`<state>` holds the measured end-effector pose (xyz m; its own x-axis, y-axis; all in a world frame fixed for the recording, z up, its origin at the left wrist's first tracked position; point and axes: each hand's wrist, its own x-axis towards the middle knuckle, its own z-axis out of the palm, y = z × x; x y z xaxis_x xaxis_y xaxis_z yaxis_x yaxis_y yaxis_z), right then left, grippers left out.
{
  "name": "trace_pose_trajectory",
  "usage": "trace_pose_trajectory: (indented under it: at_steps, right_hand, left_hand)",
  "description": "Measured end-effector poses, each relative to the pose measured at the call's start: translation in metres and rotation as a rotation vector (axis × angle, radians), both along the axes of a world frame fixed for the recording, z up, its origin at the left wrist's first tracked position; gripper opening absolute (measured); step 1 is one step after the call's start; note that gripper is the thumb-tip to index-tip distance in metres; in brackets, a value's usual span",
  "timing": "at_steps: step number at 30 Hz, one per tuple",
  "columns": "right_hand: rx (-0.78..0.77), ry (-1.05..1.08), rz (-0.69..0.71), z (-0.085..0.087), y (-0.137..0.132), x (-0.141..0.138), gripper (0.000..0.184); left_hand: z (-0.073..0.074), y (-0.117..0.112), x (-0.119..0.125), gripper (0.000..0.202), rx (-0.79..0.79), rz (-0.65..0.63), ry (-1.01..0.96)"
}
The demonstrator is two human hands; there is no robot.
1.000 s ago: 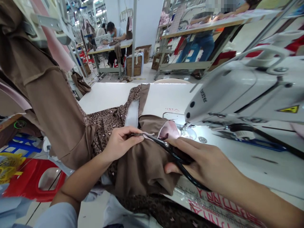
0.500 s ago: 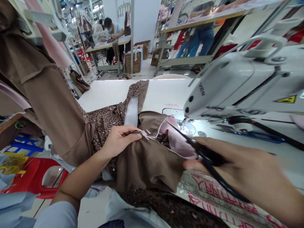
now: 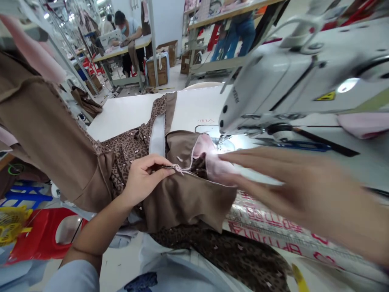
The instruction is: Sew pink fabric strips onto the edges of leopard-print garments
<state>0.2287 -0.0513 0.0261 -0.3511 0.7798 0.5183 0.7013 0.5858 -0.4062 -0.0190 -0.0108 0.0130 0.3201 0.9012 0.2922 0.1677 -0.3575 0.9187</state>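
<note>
My left hand [image 3: 146, 177] pinches a seam edge of the brown garment [image 3: 182, 198], where short pink thread ends [image 3: 178, 168] stick out. Leopard-print fabric [image 3: 127, 148] and a pale grey-blue strip [image 3: 157, 134] belong to the bunched cloth around it. My right hand [image 3: 291, 190], smeared by motion, reaches in from the right with fingers stretched and thumb apart. Its fingertips are at the pink fabric [image 3: 214, 164]; whether they touch it is unclear. No scissors show in that hand. Just beyond the cloth is the sewing machine's lit needle area [image 3: 226, 142].
The sewing machine head [image 3: 273, 85] stands at right. A blue-handled tool [image 3: 306, 145] lies beneath its arm. Brown cloth [image 3: 45, 134] hangs at left above a red stool [image 3: 39, 235]. A co-worker [image 3: 129, 34] sits at a machine further back.
The black scissors have left my right hand, which now stretches its fingers toward the pink fabric. My left hand keeps its pinch. The whole view has shifted somewhat to the right.
</note>
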Motion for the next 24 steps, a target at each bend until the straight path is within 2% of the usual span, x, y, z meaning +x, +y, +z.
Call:
trace_pose_trajectory:
  at_steps: [2,3,6,8,10,13,17,22,24]
  right_hand:
    - [-0.063,0.073,0.171,0.006,0.014,-0.039,0.030]
    - [-0.098,0.097,0.206,0.007,0.021,-0.055,0.024]
    - [-0.220,0.218,0.177,0.004,0.033,-0.077,0.008]
    - [-0.267,0.279,0.147,0.000,0.035,-0.078,0.008]
    - [-0.261,0.296,0.143,-0.004,0.035,-0.074,0.008]
    - [-0.220,0.287,0.151,-0.006,0.032,-0.070,0.008]
    - [-0.135,0.254,0.159,-0.005,0.027,-0.072,0.009]
    - [-0.124,0.231,0.233,-0.006,0.030,-0.073,0.013]
    - [-0.177,0.201,0.307,-0.007,0.038,-0.069,0.015]
  left_hand:
    - [0.000,-0.001,0.000,0.005,-0.024,0.022,0.007]
    - [-0.001,-0.001,-0.001,0.007,-0.062,0.033,-0.017]
    - [-0.008,0.000,-0.005,0.016,-0.238,0.043,-0.167]
    - [-0.014,0.002,-0.008,0.020,-0.310,0.033,-0.230]
    - [-0.018,0.003,-0.011,0.021,-0.311,0.024,-0.231]
    - [-0.018,0.004,-0.014,0.018,-0.189,0.009,-0.145]
    - [-0.011,0.002,-0.015,0.016,-0.044,-0.028,-0.026]
    - [-0.007,-0.007,-0.009,0.010,0.005,-0.045,-0.015]
    - [-0.006,-0.003,-0.019,0.012,-0.011,0.031,-0.008]
